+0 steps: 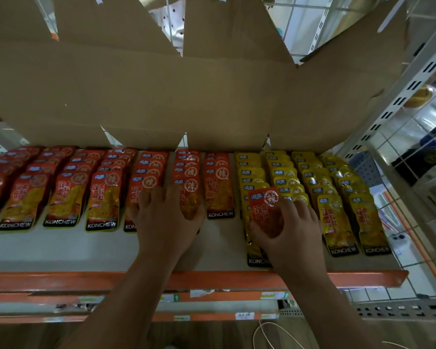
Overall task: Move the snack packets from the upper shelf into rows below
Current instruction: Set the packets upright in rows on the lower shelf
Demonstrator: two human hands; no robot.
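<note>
Red snack packets [66, 195] lie in several overlapping rows across the left and middle of the white shelf [61, 248]. Yellow packets [337, 217] fill the rows on the right. My left hand [166, 217] lies flat, fingers spread, on the front packets of two middle red rows [189, 187]. My right hand [292, 227] grips a single red packet [264, 210] over the front of the leftmost yellow row [252, 177], thumb under its lower edge.
An opened cardboard box [146, 91] with raised flaps sits on the level above and overhangs the back of the rows. An orange shelf edge [212, 280] runs along the front. A white slotted upright [398, 96] and wire mesh stand at the right.
</note>
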